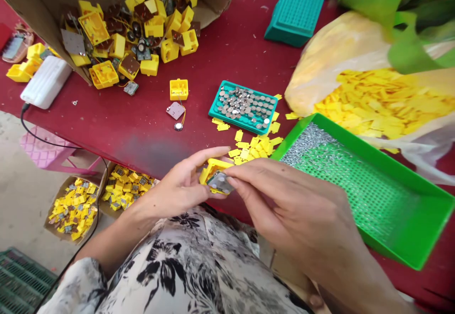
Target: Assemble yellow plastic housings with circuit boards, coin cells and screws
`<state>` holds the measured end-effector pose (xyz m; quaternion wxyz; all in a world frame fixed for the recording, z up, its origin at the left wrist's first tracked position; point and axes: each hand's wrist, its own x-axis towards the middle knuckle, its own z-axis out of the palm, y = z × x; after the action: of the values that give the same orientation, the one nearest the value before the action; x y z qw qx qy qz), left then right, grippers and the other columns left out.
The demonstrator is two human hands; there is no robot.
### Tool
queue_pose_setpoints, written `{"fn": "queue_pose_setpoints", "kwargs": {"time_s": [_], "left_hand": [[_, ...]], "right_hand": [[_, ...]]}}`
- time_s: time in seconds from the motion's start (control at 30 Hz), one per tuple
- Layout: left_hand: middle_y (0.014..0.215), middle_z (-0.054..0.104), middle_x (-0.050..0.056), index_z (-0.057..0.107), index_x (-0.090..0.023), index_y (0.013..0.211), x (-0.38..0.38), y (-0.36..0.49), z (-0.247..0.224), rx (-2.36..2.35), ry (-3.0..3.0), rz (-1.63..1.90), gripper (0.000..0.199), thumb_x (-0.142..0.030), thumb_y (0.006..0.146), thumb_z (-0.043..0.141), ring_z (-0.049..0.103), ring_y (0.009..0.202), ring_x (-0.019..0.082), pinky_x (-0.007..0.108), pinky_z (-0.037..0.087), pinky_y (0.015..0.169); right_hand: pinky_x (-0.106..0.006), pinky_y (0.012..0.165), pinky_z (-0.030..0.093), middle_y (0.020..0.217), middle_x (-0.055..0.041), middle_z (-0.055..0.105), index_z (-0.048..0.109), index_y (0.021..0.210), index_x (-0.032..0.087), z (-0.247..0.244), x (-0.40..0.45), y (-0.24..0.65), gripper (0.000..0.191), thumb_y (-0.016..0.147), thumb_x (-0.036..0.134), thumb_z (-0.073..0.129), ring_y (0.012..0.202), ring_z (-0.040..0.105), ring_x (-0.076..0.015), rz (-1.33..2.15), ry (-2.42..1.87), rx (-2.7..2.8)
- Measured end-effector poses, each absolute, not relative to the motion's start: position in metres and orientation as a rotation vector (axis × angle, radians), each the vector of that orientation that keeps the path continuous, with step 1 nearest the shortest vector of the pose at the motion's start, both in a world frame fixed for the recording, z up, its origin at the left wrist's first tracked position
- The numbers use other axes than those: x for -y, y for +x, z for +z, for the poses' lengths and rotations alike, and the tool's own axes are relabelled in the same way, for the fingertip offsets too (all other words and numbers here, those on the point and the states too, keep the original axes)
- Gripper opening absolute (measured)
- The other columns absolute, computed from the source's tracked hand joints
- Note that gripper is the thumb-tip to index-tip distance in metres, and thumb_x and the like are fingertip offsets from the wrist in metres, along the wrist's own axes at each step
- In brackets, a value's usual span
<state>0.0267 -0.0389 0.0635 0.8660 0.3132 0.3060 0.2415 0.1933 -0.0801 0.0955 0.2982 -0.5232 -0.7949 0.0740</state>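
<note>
My left hand (185,181) is closed around a small yellow plastic housing (212,164), held tilted near the table's front edge. A grey circuit board (219,181) with pale round spots sits at the housing's opening. Thumb and fingertips of my right hand (287,195) pinch the board's right edge. Just beyond the hands lies a loose pile of yellow plastic covers (254,148). Farther back on the table, another yellow housing (178,88) is wired to a brown board (175,110) and a small round part (178,126).
A teal tray (212,110) carries button cells. At right, a green tray (432,228) holds small screws, beside a plastic bag (320,53) of yellow covers. A cardboard box (39,1) of housings lies back left; a white power bank (46,81) has a cable hanging down.
</note>
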Motion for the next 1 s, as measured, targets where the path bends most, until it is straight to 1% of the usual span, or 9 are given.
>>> {"fn": "queue_pose_setpoints", "kwargs": {"time_s": [0.1, 0.27, 0.43, 0.5, 0.57, 0.7, 0.77, 0.87, 1.0], "left_hand": [[0.132, 0.060, 0.008, 0.059, -0.028, 0.130, 0.039, 0.026, 0.062, -0.645, 0.649, 0.491, 0.060, -0.009, 0.074, 0.068, 0.064, 0.104, 0.023, 0.035, 0.054, 0.086], [0.131, 0.058, 0.009, 0.059, -0.026, 0.130, 0.038, 0.027, 0.062, -0.654, 0.664, 0.512, 0.062, -0.007, 0.072, 0.070, 0.061, 0.108, 0.023, 0.034, 0.055, 0.086], [0.127, 0.061, 0.010, 0.059, -0.024, 0.130, 0.040, 0.030, 0.059, -0.649, 0.616, 0.543, 0.052, -0.023, 0.080, 0.073, 0.063, 0.103, 0.021, 0.036, 0.054, 0.088], [0.123, 0.064, 0.010, 0.059, -0.024, 0.130, 0.041, 0.030, 0.056, -0.646, 0.607, 0.562, 0.052, -0.025, 0.080, 0.074, 0.064, 0.101, 0.021, 0.036, 0.055, 0.087], [0.116, 0.066, 0.008, 0.060, -0.025, 0.128, 0.043, 0.031, 0.052, -0.656, 0.601, 0.595, 0.049, -0.025, 0.081, 0.074, 0.065, 0.098, 0.020, 0.035, 0.056, 0.085], [0.113, 0.065, 0.005, 0.066, -0.027, 0.119, 0.045, 0.031, 0.048, -0.663, 0.577, 0.649, 0.038, -0.024, 0.082, 0.073, 0.063, 0.097, 0.018, 0.032, 0.057, 0.079], [0.116, 0.064, 0.005, 0.067, -0.026, 0.117, 0.046, 0.032, 0.048, -0.678, 0.562, 0.653, 0.036, -0.024, 0.081, 0.073, 0.061, 0.101, 0.019, 0.031, 0.057, 0.078], [0.118, 0.065, 0.007, 0.067, -0.025, 0.117, 0.046, 0.034, 0.050, -0.687, 0.525, 0.642, 0.038, -0.024, 0.080, 0.074, 0.062, 0.101, 0.020, 0.031, 0.057, 0.077], [0.110, 0.068, 0.007, 0.067, -0.023, 0.117, 0.047, 0.036, 0.052, -0.690, 0.513, 0.666, 0.038, -0.024, 0.080, 0.074, 0.063, 0.096, 0.019, 0.030, 0.057, 0.077]], "right_hand": [[-0.029, 0.064, 0.054, 0.079, -0.0053, 0.070, 0.064, 0.087, 0.013, 0.093, 0.078, 0.194, 0.013, 0.089, 0.005, 0.054, 0.073, 0.067, -0.0162, 0.181, -1.373, 2.126], [-0.028, 0.063, 0.053, 0.076, -0.0061, 0.067, 0.065, 0.085, 0.012, 0.092, 0.078, 0.192, 0.017, 0.089, 0.003, 0.052, 0.072, 0.064, -0.0157, 0.129, -1.356, 2.150], [-0.030, 0.061, 0.053, 0.081, -0.0097, 0.063, 0.068, 0.085, 0.012, 0.092, 0.081, 0.189, 0.017, 0.090, 0.008, 0.052, 0.074, 0.062, -0.0175, 0.015, -1.436, 2.127], [-0.030, 0.067, 0.056, 0.084, -0.0093, 0.067, 0.067, 0.094, 0.012, 0.089, 0.083, 0.188, 0.015, 0.090, 0.007, 0.054, 0.078, 0.065, -0.0174, 0.009, -1.432, 2.101], [-0.029, 0.075, 0.058, 0.089, -0.0082, 0.071, 0.064, 0.103, 0.013, 0.087, 0.084, 0.188, 0.017, 0.089, 0.007, 0.057, 0.083, 0.068, -0.0168, 0.015, -1.432, 2.068], [-0.029, 0.082, 0.058, 0.092, -0.0077, 0.074, 0.062, 0.105, 0.013, 0.081, 0.084, 0.190, 0.026, 0.084, -0.001, 0.061, 0.086, 0.070, -0.0162, 0.028, -1.339, 2.025], [-0.030, 0.080, 0.058, 0.090, -0.0089, 0.073, 0.062, 0.103, 0.011, 0.078, 0.083, 0.191, 0.028, 0.081, -0.005, 0.062, 0.086, 0.070, -0.0173, 0.017, -1.264, 2.007], [-0.033, 0.075, 0.058, 0.088, -0.0106, 0.072, 0.062, 0.100, 0.010, 0.071, 0.082, 0.194, 0.025, 0.081, -0.006, 0.060, 0.085, 0.068, -0.0196, -0.022, -1.164, 2.010], [-0.035, 0.073, 0.056, 0.091, -0.0130, 0.069, 0.065, 0.098, 0.010, 0.062, 0.080, 0.196, 0.021, 0.082, -0.003, 0.061, 0.087, 0.065, -0.0213, -0.086, -1.141, 2.014]]}}
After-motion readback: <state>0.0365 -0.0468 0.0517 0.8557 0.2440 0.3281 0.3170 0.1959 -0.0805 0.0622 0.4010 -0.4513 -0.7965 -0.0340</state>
